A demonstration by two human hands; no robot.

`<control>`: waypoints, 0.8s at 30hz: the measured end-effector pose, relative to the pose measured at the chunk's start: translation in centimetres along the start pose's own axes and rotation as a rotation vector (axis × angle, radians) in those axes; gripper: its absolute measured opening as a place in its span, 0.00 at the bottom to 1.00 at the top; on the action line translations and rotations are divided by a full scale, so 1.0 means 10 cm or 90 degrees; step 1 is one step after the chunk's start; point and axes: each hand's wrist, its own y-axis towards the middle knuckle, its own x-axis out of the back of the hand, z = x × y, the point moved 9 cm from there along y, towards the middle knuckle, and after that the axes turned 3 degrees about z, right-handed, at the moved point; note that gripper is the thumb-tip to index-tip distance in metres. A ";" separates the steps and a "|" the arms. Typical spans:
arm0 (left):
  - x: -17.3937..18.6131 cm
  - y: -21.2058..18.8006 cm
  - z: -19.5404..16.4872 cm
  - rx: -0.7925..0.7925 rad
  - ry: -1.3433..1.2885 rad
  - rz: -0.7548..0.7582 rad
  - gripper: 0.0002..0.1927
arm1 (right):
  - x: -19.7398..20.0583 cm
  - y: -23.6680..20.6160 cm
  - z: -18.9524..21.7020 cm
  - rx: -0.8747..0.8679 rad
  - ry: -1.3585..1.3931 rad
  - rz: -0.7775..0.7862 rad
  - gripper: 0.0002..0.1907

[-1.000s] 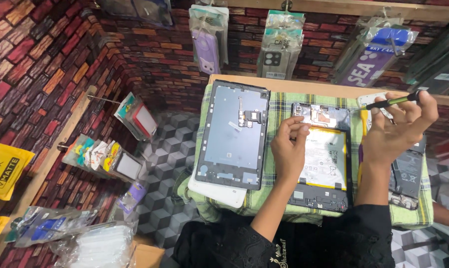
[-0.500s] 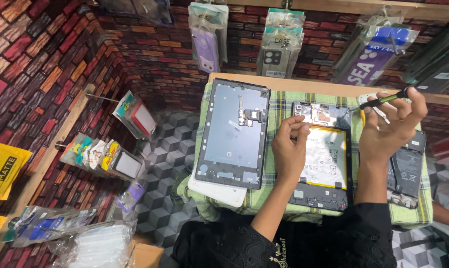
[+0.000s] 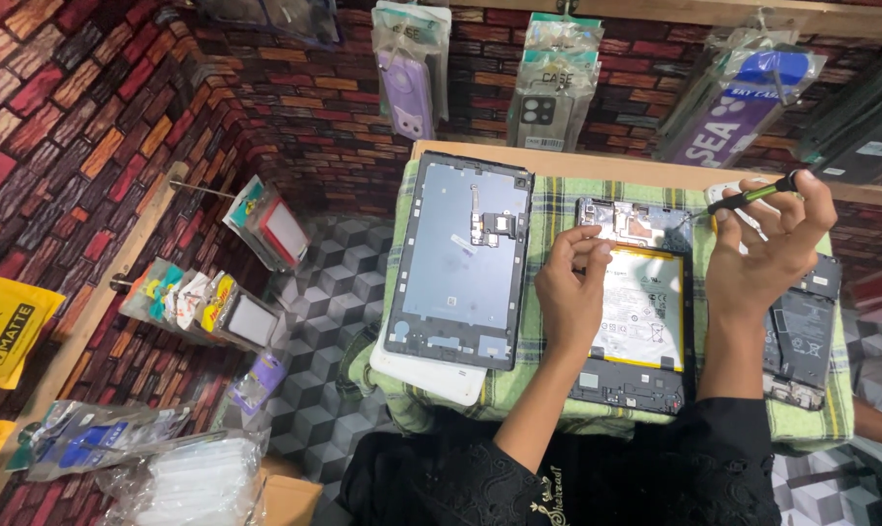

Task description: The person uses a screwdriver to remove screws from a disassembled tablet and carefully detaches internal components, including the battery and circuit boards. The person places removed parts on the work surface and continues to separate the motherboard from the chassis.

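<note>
Opened tablet (image 3: pixel 628 317): it lies face down on the green checked cloth (image 3: pixel 548 209) on the desk (image 3: pixel 597 164), between the two hands; the back is already off, and the yellow-edged battery and the circuit board at the top are bare.
Removed back frame (image 3: pixel 460 258): it rests to the left of the tablet, on top of a white panel (image 3: pixel 423 368), well apart from both hands.
Left hand (image 3: pixel 569 292): the fingers are bent and the fingertips pinched together at the top left corner of the tablet, touching near the board (if something small is between them, I cannot tell).
Right hand (image 3: pixel 767 248): lifted above the right edge of the tablet and closed on a green-handled screwdriver (image 3: pixel 752 195); the tip points left and does not touch the tablet.
Other phone (image 3: pixel 801 331): also opened, it lies at the right edge of the cloth, partly under the right wrist.
Done so far: as I judge, the opening is finished and the inside is reachable.
Still left: the board and battery sit in place, so the inner work seems only at its beginning.
Change from earlier frame: very little; the right hand with the screwdriver has sunk slightly and come a bit toward the tablet, the left hand keeps its place at the corner, and the parts on the cloth have not moved.
</note>
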 end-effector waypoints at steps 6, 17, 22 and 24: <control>0.00 -0.01 -0.01 -0.006 -0.003 0.000 0.11 | 0.01 0.01 0.14 0.066 -0.024 0.012 0.41; 0.01 -0.01 -0.02 -0.010 0.007 -0.004 0.11 | 0.04 -0.06 -0.09 0.004 -0.028 0.001 0.42; 0.01 -0.01 -0.03 -0.013 0.006 -0.004 0.11 | 0.04 -0.03 0.01 0.036 -0.042 0.001 0.42; 0.01 -0.01 -0.03 -0.016 0.009 -0.004 0.11 | 0.03 -0.02 0.06 0.055 -0.026 0.003 0.41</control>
